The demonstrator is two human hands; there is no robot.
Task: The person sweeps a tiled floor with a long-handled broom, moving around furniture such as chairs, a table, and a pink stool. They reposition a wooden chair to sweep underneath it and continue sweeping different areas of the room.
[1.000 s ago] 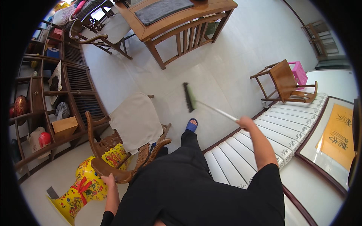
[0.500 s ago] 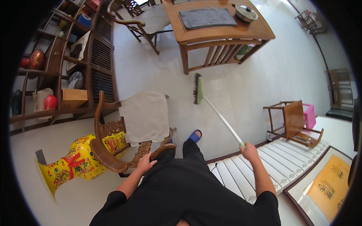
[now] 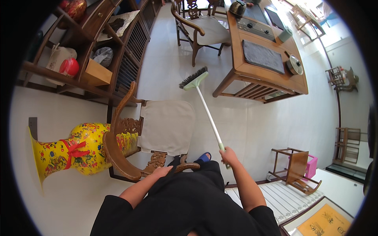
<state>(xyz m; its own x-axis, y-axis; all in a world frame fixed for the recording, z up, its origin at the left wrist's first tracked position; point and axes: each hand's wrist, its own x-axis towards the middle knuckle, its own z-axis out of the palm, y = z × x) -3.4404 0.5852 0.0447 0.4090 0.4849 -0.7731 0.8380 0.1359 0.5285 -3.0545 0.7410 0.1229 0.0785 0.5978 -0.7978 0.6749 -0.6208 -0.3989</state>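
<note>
My right hand [image 3: 230, 156] is wrapped around the green grip of a long-handled broom [image 3: 206, 108]. The broom's white handle slants forward and left to a pale green head with dark bristles, low over the pale floor between the chair and the tea table. My left hand [image 3: 162, 171] lies closed over the curved armrest of a carved wooden armchair [image 3: 167, 126] with a light seat cover; its fingertips are partly hidden. A blue slipper [image 3: 204, 157] shows on one foot beside the chair.
A tall yellow floral vase [image 3: 88, 151] with a red ribbon is behind the chair. Dark shelves [image 3: 130, 43] line the left. Ahead right is a wooden tea table [image 3: 244, 65], with another armchair [image 3: 208, 31] beside it. A small wooden chair [image 3: 296, 168] and pink basket [image 3: 311, 167] are at right.
The broom head has swung forward and left, its bristles now turned toward the far side. My right hand has moved left, and the whole view has shifted. My left hand stays at the chair.
</note>
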